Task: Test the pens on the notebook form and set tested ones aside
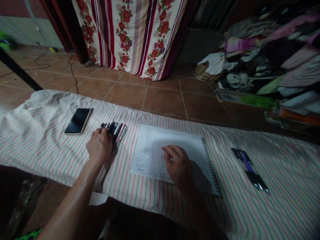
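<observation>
My left hand [99, 143] lies over a row of pens [118, 133], its fingers curled onto the ones at the left end. Dark, white and pink pens stick out to the right of it, and the fingers hide the rest. On a spiral notebook [147, 160] rests my right hand [178, 166], closed around a slim pen [166, 150] whose tip end points up and left over the page. Printed text fills the notebook's left side; its wire binding runs down the right edge. Shadow from the right hand darkens part of the page.
A phone [78, 121] lies left of the pens on the striped cloth [50, 133]. To the right of the notebook are several more pens [247, 165], one purple. Beyond are a tiled floor [162, 96], a floral curtain [135, 36] and heaped clothes [270, 50].
</observation>
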Motion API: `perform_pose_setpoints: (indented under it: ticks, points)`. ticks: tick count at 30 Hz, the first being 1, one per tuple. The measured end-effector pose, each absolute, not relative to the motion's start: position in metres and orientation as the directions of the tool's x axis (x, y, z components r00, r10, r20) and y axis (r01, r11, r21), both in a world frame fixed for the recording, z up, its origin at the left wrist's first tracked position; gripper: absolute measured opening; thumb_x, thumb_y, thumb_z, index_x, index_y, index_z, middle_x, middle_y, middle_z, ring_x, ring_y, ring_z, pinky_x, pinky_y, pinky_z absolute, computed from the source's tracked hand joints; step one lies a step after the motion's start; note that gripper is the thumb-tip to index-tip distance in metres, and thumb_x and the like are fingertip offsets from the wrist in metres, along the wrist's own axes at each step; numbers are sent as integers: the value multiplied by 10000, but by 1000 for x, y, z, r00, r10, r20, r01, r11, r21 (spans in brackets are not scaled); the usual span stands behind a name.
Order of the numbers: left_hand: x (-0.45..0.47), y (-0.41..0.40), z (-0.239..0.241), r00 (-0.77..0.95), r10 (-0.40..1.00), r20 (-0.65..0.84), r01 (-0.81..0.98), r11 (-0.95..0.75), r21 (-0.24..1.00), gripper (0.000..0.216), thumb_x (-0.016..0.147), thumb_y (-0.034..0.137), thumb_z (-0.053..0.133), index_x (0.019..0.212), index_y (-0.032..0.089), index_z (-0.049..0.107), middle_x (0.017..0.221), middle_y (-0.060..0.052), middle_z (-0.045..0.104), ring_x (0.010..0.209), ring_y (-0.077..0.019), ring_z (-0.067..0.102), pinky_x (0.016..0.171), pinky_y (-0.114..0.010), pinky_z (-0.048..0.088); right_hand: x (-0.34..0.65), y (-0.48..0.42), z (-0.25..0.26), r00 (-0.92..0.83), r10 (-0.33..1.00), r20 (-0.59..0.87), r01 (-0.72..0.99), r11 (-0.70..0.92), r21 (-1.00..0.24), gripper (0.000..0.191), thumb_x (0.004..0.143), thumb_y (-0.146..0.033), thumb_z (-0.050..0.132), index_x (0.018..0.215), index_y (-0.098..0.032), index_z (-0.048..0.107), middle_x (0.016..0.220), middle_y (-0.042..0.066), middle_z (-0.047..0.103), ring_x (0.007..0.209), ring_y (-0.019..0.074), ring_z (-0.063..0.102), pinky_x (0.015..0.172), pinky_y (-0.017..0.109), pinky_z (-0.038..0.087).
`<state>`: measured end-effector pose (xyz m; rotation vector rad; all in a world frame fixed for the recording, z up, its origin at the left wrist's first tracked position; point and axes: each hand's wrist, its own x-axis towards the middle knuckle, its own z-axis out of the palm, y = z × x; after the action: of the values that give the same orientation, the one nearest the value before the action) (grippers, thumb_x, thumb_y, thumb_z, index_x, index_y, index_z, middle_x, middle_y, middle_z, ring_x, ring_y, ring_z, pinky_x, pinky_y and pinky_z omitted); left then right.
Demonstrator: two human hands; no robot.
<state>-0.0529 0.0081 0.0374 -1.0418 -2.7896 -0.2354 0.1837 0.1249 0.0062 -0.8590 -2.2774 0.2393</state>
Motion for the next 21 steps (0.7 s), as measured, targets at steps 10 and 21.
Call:
perform_pose_setpoints:
  ticks: [10,21]
  points:
    - [-49,12,40,-774,614,158,632,767,115,376,854,227,380,1184,148,542,1017,-141,610,974,-305,572,673,-361,453,190,126,7,-543,654,527,503,755,-419,217,849,-198,474,868,-143,682,810,79,651,773,197,583,712,333,494]
    - [7,47,40,-741,666,-85,138,275,951,326,720,283,581,997,122,638,738,-45,634,640,-157,586,605,-273,451,199,124,9,-508,706,493,478,707,-521,228,848,-185,462,895,-132,679,837,91,659,789,187,615,731,312,507]
